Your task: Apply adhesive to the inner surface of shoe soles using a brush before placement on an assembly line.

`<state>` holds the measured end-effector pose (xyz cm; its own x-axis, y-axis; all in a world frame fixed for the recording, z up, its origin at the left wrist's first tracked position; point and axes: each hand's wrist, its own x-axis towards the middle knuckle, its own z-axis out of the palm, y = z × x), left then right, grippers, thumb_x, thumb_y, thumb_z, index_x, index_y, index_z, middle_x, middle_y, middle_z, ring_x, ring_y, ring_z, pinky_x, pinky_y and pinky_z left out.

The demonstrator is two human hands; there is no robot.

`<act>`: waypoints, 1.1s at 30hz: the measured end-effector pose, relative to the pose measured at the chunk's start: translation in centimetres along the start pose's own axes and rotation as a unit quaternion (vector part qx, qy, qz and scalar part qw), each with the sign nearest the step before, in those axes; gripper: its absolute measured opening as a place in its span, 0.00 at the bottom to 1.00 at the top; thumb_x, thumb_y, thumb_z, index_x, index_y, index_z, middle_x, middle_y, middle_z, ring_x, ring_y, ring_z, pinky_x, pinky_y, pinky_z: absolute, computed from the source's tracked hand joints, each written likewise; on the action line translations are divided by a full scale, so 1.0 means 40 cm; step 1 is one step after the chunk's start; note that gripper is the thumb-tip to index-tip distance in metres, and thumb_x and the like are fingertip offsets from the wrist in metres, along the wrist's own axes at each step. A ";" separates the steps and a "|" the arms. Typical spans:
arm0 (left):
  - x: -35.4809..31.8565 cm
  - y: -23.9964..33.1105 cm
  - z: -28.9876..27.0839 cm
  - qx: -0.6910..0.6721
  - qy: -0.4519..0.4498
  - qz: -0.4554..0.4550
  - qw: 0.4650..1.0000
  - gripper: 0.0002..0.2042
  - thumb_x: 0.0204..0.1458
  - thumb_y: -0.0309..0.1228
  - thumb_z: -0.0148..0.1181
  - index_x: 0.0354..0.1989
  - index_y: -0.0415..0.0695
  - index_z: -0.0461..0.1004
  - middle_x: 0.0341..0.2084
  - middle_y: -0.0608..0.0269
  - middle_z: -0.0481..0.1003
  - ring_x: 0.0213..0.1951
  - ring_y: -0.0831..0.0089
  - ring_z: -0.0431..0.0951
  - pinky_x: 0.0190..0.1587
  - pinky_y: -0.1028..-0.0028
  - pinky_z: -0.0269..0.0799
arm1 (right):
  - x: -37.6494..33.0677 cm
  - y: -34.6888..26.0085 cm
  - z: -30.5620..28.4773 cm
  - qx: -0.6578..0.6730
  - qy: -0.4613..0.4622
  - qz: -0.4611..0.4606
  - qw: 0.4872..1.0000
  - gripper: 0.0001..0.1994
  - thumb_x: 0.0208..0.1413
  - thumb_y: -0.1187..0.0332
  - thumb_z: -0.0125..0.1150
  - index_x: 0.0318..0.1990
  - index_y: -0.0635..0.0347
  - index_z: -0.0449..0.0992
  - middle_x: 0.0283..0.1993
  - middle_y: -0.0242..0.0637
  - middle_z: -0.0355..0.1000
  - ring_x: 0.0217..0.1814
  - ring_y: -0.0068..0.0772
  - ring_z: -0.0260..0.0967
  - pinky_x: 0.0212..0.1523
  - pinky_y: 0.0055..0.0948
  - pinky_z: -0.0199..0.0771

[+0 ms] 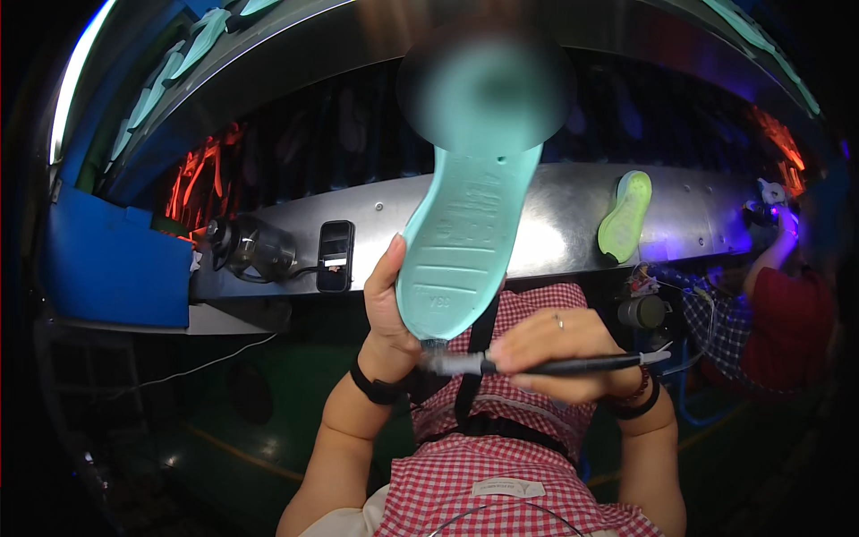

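Observation:
A mint-green shoe sole [465, 233] is held up in front of me, its broad heel end toward me and its far end blurred out. My left hand [388, 300] grips its near left edge, thumb along the side. In my right hand [564, 349] is a brush [586, 365] with a black handle. Its pale, motion-smeared head lies at the sole's near end, by my left wrist; whether the bristles touch the sole I cannot tell.
A metal ledge [559, 234] runs across ahead. On it are a yellow-green sole [625, 217], a black tray [335, 256] and a dark glass-like jar [259, 251]. A co-worker in red [783, 327] sits at the right. Orange-lit racks and a blue machine housing [112, 251] stand beyond.

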<state>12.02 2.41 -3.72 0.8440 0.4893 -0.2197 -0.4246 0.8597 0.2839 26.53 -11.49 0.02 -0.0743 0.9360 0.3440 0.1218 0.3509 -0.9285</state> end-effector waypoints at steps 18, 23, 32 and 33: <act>-0.024 0.043 0.022 0.285 -0.010 -0.266 0.921 0.25 0.55 0.37 0.48 0.56 0.32 0.57 0.47 0.47 0.67 0.44 0.69 0.73 0.44 0.75 0.71 | -0.023 -0.044 -0.096 -0.254 -0.249 0.026 0.934 0.10 0.48 0.70 0.51 0.37 0.54 0.77 0.41 0.30 0.75 0.30 0.31 0.74 0.26 0.24 0.70; -0.036 0.038 0.028 0.330 -0.027 -0.249 0.910 0.26 0.54 0.38 0.48 0.58 0.35 0.56 0.48 0.50 0.66 0.45 0.72 0.72 0.44 0.78 0.71 | -0.037 -0.004 -0.111 -0.192 -0.165 -0.001 0.967 0.11 0.47 0.69 0.51 0.38 0.52 0.76 0.42 0.29 0.74 0.28 0.30 0.72 0.27 0.26 0.69; -0.037 0.048 0.001 0.329 0.018 -0.211 0.920 0.27 0.54 0.38 0.48 0.59 0.35 0.54 0.49 0.51 0.66 0.46 0.72 0.71 0.47 0.77 0.70 | -0.077 0.029 -0.139 -0.169 -0.121 0.048 0.977 0.10 0.46 0.73 0.57 0.39 0.61 0.74 0.42 0.41 0.73 0.41 0.40 0.73 0.40 0.29 0.73; -0.035 0.048 -0.012 0.318 0.025 -0.203 0.926 0.27 0.54 0.37 0.48 0.59 0.35 0.53 0.49 0.51 0.66 0.46 0.71 0.72 0.47 0.76 0.70 | -0.081 0.032 -0.131 -0.167 -0.113 0.052 0.978 0.11 0.46 0.73 0.59 0.39 0.61 0.74 0.42 0.41 0.73 0.40 0.40 0.73 0.41 0.29 0.73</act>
<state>9.85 3.45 -3.32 0.8686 0.1646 -0.4675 0.2169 0.7219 0.6571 32.12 -13.94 -1.55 -0.2563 0.9506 0.1751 0.4538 0.2783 -0.8465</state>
